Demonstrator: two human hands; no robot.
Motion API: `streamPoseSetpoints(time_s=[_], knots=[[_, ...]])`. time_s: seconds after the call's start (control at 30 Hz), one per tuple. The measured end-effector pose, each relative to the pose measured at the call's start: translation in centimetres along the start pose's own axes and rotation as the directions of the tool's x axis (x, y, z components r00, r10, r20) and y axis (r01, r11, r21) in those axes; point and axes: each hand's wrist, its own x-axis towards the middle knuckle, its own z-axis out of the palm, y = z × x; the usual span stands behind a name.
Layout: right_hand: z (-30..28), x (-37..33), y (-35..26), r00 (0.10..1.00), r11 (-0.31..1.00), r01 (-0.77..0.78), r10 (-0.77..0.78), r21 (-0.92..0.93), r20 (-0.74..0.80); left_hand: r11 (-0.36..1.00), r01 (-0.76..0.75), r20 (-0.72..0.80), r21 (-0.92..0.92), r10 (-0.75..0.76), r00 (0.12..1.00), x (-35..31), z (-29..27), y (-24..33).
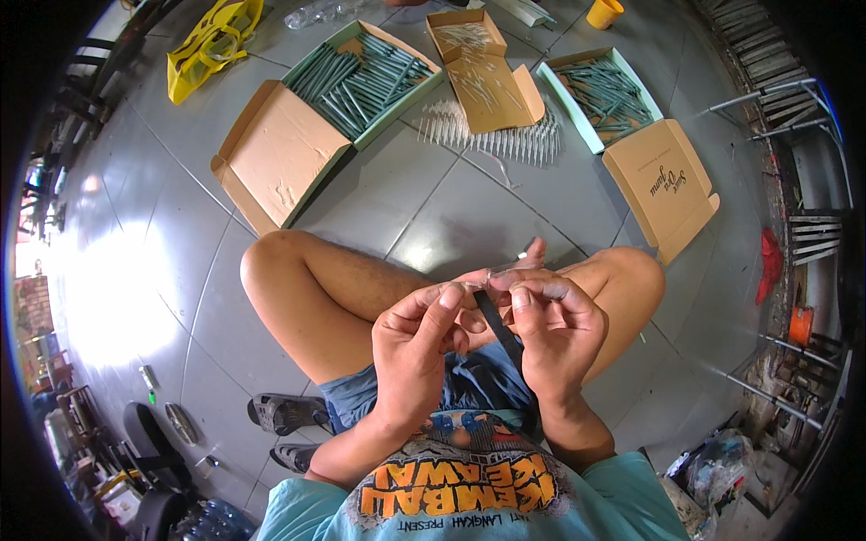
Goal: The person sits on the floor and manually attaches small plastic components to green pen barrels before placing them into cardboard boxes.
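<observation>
My left hand (410,338) and my right hand (557,334) meet above my crossed legs, fingertips pinched. Between them is a small whitish piece (483,282), too small to name and partly covered by the fingers. A narrow black strap (499,325) runs down between my hands toward my shirt. Ahead on the floor, a row of small pale pointed pieces (516,146) lies side by side. Beyond it, an open cardboard box (527,97) holds slender whitish pieces. Dark green pen-like sticks (361,86) fill a box to the left, and similar sticks (600,97) lie in one to the right.
Brown lids spread from the left box (280,155) and the right box (663,185). A yellow bag (209,50) and an orange-yellow cup (603,13) are farther away. Sandals (287,413) sit by my left side. Metal-framed racks (785,99) line the right edge.
</observation>
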Motion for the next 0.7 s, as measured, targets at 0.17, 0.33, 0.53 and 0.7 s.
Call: streamPoseSetpoints(time_s=[0.17, 0.33, 0.53, 0.7], knots=[[0.13, 0.16, 0.12, 0.999, 0.997, -0.028, 0.031, 0.078, -0.031, 0.993, 0.081, 0.042, -0.082, -0.078, 0.996, 0.34, -0.38, -0.15], [0.32, 0.31, -0.56, 0.99, 0.982, -0.129, 0.135, 0.137, -0.039, 0.977, 0.159, 0.085, -0.142, -0.148, 0.985, 0.62, -0.99, -0.21], [0.2, 0.29, -0.53, 0.988, 0.977, -0.139, 0.147, 0.158, -0.04, 0.972, 0.187, 0.089, -0.142, -0.176, 0.98, 0.59, -0.82, 0.09], [0.07, 0.43, -0.63, 0.988, 0.987, -0.126, 0.135, 0.104, -0.082, 0.966, 0.195, 0.085, -0.169, -0.183, 0.979, 0.66, -0.86, 0.24]])
